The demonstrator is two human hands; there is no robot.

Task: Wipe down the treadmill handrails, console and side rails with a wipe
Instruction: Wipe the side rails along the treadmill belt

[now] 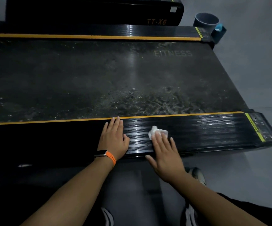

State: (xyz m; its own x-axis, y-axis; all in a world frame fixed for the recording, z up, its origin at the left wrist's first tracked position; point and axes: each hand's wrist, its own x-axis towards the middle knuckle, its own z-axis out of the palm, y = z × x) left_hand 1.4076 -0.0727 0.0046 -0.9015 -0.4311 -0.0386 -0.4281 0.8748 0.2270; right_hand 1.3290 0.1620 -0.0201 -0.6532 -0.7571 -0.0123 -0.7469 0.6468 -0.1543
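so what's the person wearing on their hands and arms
No sleeves or gloves show; both forearms are bare. The left hand wears a watch at the wrist: orange strap, dark rectangular face with a pale metal edge. The right hand and its wrist wear nothing.

We read "FITNESS" in faded pale letters on the treadmill belt (99,79), and "TT-X6" in orange on the black housing (91,15) beyond it. The yellow-green warning strip (254,128) at the end of the near side rail (213,132) is too small for us to read.
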